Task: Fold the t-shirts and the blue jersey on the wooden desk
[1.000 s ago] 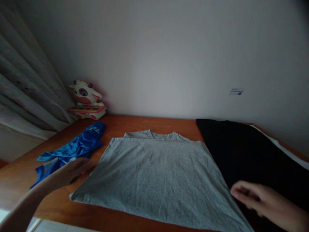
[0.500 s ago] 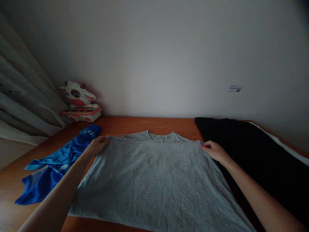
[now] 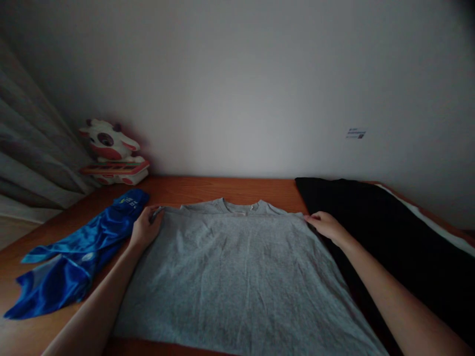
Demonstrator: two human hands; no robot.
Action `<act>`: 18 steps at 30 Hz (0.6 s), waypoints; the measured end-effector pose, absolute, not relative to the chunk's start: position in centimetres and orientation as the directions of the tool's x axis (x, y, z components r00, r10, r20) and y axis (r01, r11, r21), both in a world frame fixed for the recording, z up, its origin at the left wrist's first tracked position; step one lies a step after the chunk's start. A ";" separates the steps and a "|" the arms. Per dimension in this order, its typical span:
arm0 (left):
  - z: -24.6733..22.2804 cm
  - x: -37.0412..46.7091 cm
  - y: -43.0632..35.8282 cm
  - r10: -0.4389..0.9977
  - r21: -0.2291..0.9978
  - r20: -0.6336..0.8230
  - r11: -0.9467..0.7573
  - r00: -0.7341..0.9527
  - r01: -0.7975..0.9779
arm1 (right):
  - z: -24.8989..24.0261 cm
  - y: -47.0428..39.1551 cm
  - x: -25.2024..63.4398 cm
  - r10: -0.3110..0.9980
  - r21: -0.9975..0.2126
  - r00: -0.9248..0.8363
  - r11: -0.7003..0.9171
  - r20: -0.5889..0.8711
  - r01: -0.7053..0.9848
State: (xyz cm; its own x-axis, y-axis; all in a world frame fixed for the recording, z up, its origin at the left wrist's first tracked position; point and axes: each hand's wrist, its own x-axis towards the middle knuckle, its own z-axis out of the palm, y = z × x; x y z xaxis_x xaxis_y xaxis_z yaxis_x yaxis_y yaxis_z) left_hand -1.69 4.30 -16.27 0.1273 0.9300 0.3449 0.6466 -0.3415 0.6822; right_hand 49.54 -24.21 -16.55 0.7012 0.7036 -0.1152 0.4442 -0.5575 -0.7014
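A grey T-shirt (image 3: 237, 277) lies spread on the wooden table, its neckline at the far side and its body widening toward me. A straight fold or edge of cloth runs across it just below the collar. My left hand (image 3: 147, 225) is closed on the far left corner of this edge, fingers curled round the fabric. At the far right corner, my right hand (image 3: 324, 225) pinches the cloth between thumb and fingers. Both forearms reach in along the shirt's sides.
Left of the shirt lies a shiny blue garment (image 3: 89, 247) on the wooden table (image 3: 208, 185). Black cloth (image 3: 401, 247) covers the right side. A cow-shaped toy keyboard (image 3: 115, 153) stands at the back left, by a curtain (image 3: 33, 133). A small label (image 3: 355, 133) is on the wall.
The view has shifted slightly, so everything sits a little further left. My left hand has turned and curled more at its corner. My right hand keeps its pinch on the shirt.
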 end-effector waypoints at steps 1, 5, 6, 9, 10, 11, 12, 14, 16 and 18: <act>-16.3 -1.6 4.2 0.922 0.677 0.366 -0.359 0.129 0.642 | -16.7 -24.3 49.3 0.692 -0.721 0.717 -0.539 -0.084 0.436; -15.2 -1.3 3.5 0.901 0.700 0.423 -0.393 0.096 0.596 | -16.7 -25.0 48.5 0.619 -0.777 0.783 -0.464 0.059 0.425; -14.5 -1.3 3.3 0.893 0.704 0.443 -0.397 0.073 0.589 | -16.5 -25.4 48.4 0.594 -0.779 0.795 -0.439 0.121 0.447; -12.3 -0.8 2.9 0.862 0.686 0.506 -0.420 0.024 0.595 | -15.3 -26.6 48.2 0.522 -0.719 0.762 -0.349 0.384 0.601; -11.5 -0.4 3.0 0.850 0.671 0.526 -0.435 0.027 0.600 | -14.9 -27.0 48.3 0.503 -0.678 0.726 -0.321 0.470 0.662; -10.7 0.1 3.1 0.838 0.655 0.545 -0.453 0.038 0.605 | -14.4 -27.2 48.4 0.484 -0.635 0.689 -0.303 0.540 0.711; -10.1 0.7 3.3 0.826 0.638 0.562 -0.471 0.050 0.610 | -14.1 -27.3 48.6 0.463 -0.600 0.661 -0.295 0.590 0.743; -9.3 2.1 4.0 0.807 0.612 0.588 -0.490 0.056 0.621 | -13.7 -26.9 49.2 0.421 -0.554 0.630 -0.303 0.652 0.775; -9.4 3.4 5.1 0.805 0.603 0.591 -0.481 0.047 0.637 | -13.9 -26.0 49.9 0.412 -0.531 0.626 -0.332 0.662 0.780; -10.3 4.6 6.1 0.827 0.596 0.558 -0.455 0.065 0.661 | -14.6 -25.0 50.6 0.454 -0.519 0.635 -0.366 0.624 0.772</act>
State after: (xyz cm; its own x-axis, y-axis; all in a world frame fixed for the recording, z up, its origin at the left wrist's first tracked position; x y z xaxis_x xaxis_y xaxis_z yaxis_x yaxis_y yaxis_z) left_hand 4.56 6.08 -10.30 0.0652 0.8270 0.5584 0.6614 -0.4548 0.5964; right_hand 50.60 -25.02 -14.63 0.6354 0.4543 0.6245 0.7722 -0.3659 -0.5195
